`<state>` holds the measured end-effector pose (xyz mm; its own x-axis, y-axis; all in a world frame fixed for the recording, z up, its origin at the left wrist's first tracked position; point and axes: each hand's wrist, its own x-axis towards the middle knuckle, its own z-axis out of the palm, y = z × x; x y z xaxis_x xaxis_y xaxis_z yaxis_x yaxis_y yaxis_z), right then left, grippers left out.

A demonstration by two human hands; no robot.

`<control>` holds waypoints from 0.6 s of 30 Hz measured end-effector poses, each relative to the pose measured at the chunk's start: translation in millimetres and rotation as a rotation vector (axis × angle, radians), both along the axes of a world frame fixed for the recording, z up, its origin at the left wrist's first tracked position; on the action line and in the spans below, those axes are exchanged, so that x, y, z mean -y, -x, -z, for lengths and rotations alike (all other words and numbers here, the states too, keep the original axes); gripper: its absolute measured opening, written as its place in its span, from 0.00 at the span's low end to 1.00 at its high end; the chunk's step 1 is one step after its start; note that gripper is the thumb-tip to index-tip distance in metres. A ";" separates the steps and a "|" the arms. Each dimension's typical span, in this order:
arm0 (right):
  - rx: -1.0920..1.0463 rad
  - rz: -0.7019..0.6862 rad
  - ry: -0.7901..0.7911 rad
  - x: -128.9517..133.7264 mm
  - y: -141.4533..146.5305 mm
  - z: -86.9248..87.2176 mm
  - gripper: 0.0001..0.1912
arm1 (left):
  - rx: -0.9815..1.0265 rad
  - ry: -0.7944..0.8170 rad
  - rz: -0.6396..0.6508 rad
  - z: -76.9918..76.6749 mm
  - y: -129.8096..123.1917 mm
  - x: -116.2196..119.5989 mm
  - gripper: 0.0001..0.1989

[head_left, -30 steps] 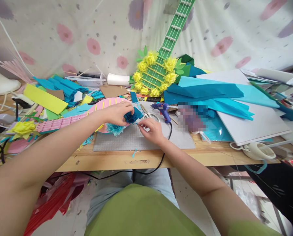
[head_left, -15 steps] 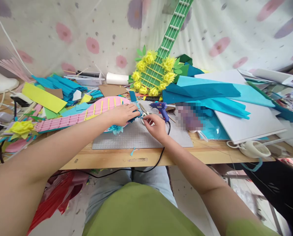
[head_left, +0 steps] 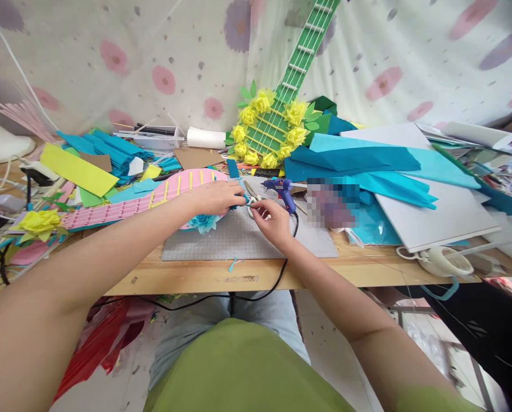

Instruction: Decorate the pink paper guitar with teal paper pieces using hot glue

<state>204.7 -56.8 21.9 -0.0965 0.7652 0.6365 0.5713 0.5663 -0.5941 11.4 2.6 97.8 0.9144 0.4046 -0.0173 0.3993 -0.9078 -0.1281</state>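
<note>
A pink paper guitar [head_left: 110, 210] with yellow strips lies on its back, its body under my left hand [head_left: 221, 197]. The fingers of that hand are bent together at the body's right edge, over blue paper; what they grip is hidden. A light blue paper flower [head_left: 204, 222] sits below it on the guitar's edge. My right hand [head_left: 272, 220] is pinched close by, with a small dark blue piece at its fingertips. Behind that hand are scissors [head_left: 251, 197] and a purple glue gun [head_left: 282, 191] on the grey cutting mat [head_left: 213, 246].
A green guitar [head_left: 296, 74] with yellow flowers leans on the curtain. Blue crepe paper [head_left: 350, 163] and white boards [head_left: 436, 217] lie at right. Craft scraps and a yellow strip [head_left: 79, 170] cover the left. A black cord [head_left: 282, 274] hangs over the table edge.
The view has shifted very slightly. My left fingers have moved a little at the guitar's edge; my right hand has hardly moved.
</note>
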 end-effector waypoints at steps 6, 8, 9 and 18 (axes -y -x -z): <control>-0.009 0.029 0.040 2.6 -3.3 -1.8 0.06 | 0.123 0.101 -0.051 0.4 5.7 -2.2 0.10; -0.029 0.043 0.060 3.3 -5.2 -3.2 0.06 | 0.149 0.120 -0.047 -0.2 6.0 -1.6 0.10; -0.038 0.049 0.071 3.4 -6.1 -3.9 0.06 | 0.149 0.130 -0.043 -0.8 6.0 -1.3 0.10; -0.102 0.072 0.116 2.5 -10.4 -3.2 0.05 | 0.079 0.206 0.018 -1.0 5.3 -0.9 0.13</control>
<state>215.1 -59.3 25.2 0.0218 0.8366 0.5474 0.5408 0.4507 -0.7102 6.0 3.4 98.8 0.9232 0.3834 -0.0258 0.3841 -0.9187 0.0918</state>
